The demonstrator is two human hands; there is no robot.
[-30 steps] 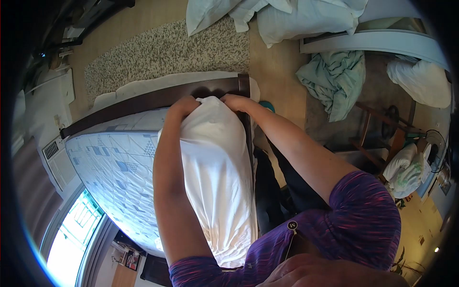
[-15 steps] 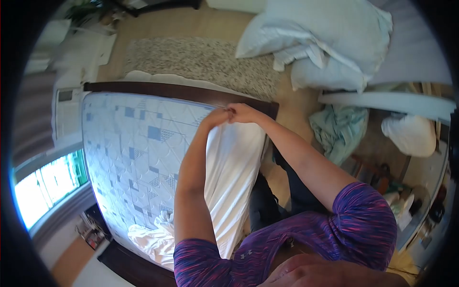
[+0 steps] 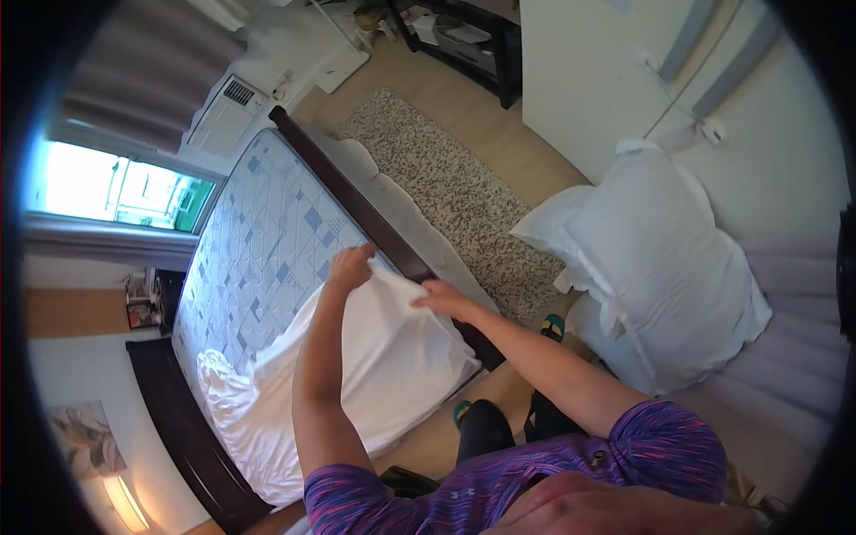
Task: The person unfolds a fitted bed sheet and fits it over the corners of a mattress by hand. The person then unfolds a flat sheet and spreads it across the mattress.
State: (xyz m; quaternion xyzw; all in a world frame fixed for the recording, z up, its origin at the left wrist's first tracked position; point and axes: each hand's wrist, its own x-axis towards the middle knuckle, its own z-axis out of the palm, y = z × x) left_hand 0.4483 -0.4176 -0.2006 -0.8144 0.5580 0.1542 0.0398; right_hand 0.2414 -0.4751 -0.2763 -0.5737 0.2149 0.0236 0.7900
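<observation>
A white bed sheet (image 3: 392,343) covers the near part of a patterned mattress (image 3: 267,227), bunched up at its left end. My left hand (image 3: 353,267) is closed on the sheet's edge, over the mattress near the dark wooden bed rail (image 3: 357,201). Farther right, my right hand (image 3: 444,300) pinches the same sheet close to the rail. Between both hands the cloth is pulled fairly taut. The exact fingertip hold is partly hidden.
White pillows (image 3: 660,259) are piled on the right. A speckled rug (image 3: 446,187) lies beyond the bed rail. The dark headboard (image 3: 192,437) rises at the lower left, and a window (image 3: 125,187) is at the left. A white cabinet (image 3: 606,80) stands at the back.
My hands were together at the rail and have moved apart, drawing the sheet's edge out between them. More mattress is covered. The view has turned, and my feet now show.
</observation>
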